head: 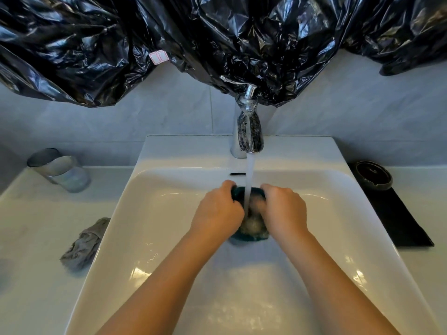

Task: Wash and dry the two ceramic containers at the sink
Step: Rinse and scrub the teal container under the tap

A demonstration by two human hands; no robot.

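Tap (249, 134) open, water stream (249, 180) falling straight into the dark teal container (254, 235), which is held over the middle of the sink (169, 213), mouth up and frothing with water. Left hand (217, 209) on its left wall, right hand (284, 209) on its right wall, so it sits squarely between the two hands. Left fingers (228, 186) curled over the far rim, gripping. Right fingers (268, 189) also curled on the rim, though their tips are blurred at the stream and I cannot tell whether they rub or only hold. What shows of the container looks longer away from the body than across, with both hands on the long sides. Judged stage: first container mid-rinse, drying not yet begun. Second container (373, 175) sits on a black mat (399, 221) on the bench (31, 226) to the right of the sink, well apart from the hands, nearer the right hand. Crumpled grey cloth (83, 245) lies on the bench at the sink's left edge – the left hand is nearer it, so drying likely means a carry leftward. Two glass tumblers (60, 169) far left – black plastic sheet (217, 32) hangs above the tap
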